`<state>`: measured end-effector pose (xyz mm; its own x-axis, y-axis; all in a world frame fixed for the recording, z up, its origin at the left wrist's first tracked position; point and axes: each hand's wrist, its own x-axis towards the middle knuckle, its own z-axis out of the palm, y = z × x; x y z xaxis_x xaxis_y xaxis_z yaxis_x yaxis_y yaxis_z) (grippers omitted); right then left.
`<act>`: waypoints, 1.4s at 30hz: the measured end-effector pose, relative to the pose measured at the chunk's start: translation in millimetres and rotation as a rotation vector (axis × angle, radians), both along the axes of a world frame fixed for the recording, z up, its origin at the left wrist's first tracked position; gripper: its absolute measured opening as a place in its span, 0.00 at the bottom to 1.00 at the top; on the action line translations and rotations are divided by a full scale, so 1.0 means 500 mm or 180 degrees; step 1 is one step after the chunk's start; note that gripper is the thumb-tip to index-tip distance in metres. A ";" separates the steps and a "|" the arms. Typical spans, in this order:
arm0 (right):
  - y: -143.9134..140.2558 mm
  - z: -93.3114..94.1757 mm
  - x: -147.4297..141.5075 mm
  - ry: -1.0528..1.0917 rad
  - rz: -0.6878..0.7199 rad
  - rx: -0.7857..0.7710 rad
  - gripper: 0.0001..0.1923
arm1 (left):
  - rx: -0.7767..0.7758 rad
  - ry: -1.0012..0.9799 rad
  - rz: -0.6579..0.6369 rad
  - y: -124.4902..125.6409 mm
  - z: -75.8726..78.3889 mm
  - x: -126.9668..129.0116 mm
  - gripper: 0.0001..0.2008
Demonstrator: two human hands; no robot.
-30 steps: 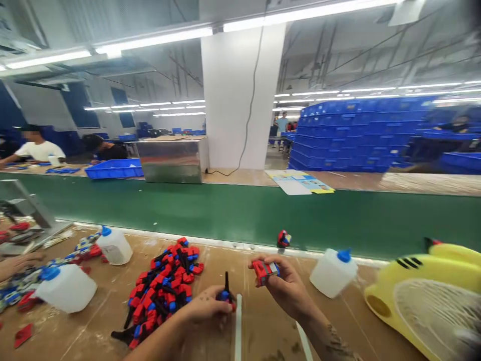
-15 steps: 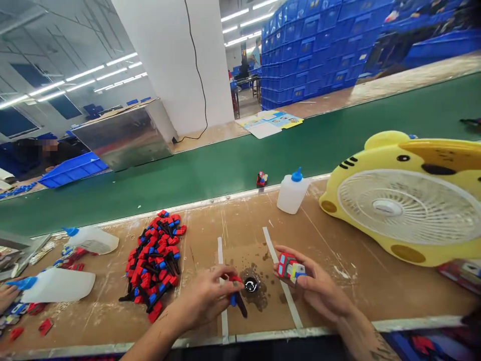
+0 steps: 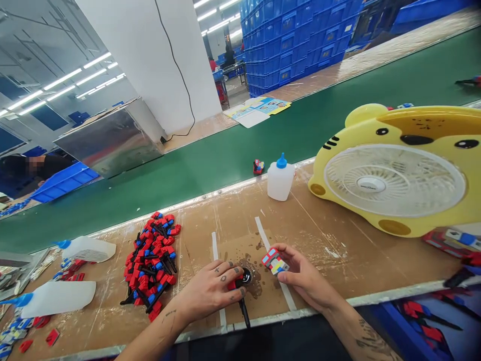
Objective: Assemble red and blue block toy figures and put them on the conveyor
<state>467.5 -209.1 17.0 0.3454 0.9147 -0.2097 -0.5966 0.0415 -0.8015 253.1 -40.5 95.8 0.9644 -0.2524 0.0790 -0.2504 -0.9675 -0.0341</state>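
Note:
In the head view, my left hand (image 3: 210, 287) is closed on a small red toy part with a black rod (image 3: 245, 312); the fingers cover most of it. It is at the near side of a small black cup (image 3: 246, 276) of shiny liquid; whether it touches the liquid I cannot tell. My right hand (image 3: 300, 276) grips a toy block piece (image 3: 275, 261) in red, white, yellow and light blue between thumb and fingers, just right of the cup. A pile of red, blue and black toy parts (image 3: 152, 260) lies left of my left hand.
White bottles with blue caps stand (image 3: 280, 180) and lie (image 3: 58, 298) on the brown worktop (image 3: 203, 230). A yellow fan (image 3: 391, 175) lies at right. Beyond runs a green conveyor belt (image 3: 195, 175) carrying a small toy piece (image 3: 258, 166). A bin (image 3: 417, 326) sits below the right edge.
My left hand has turned palm down and brought the red part in against the cup's near side. My right hand still grips the block piece. The camera view has shifted.

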 end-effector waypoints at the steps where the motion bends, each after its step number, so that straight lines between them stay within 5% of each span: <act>1: 0.000 -0.002 -0.001 -0.0030 0.0011 -0.0015 0.31 | 0.0001 0.0022 -0.0011 0.000 -0.002 0.002 0.10; 9: 0.005 -0.019 -0.018 -0.0327 0.0321 0.0237 0.31 | -0.0496 0.0107 0.0166 0.010 -0.016 0.000 0.13; 16: 0.012 -0.021 -0.040 -0.1128 -0.0095 0.0219 0.31 | -0.3222 -0.0518 0.1462 -0.001 -0.056 -0.011 0.16; 19: 0.019 -0.027 -0.048 -0.1417 -0.0214 0.0158 0.32 | -0.3966 -0.0803 0.2031 -0.018 -0.084 -0.008 0.21; 27: 0.026 0.010 -0.043 -0.3426 -0.0268 0.0423 0.27 | -0.4190 -0.0908 0.2201 -0.041 -0.070 0.029 0.21; 33: 0.056 0.048 -0.055 -0.4521 -0.0917 0.0955 0.22 | -0.5222 -0.1724 0.2504 -0.094 -0.094 0.078 0.25; 37: 0.097 0.075 -0.086 -0.4886 -0.1496 0.1312 0.19 | -0.5541 -0.2759 0.2796 -0.113 -0.102 0.132 0.43; 42: 0.142 0.095 -0.101 -0.4747 -0.1852 0.1184 0.17 | -0.5463 -0.2839 0.3071 -0.085 -0.074 0.170 0.42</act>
<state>416.9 -138.3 64.8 0.3231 0.5186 0.7916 0.8103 0.2804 -0.5145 338.3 -82.9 59.0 0.3038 0.9526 0.0177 -0.2108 0.0491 0.9763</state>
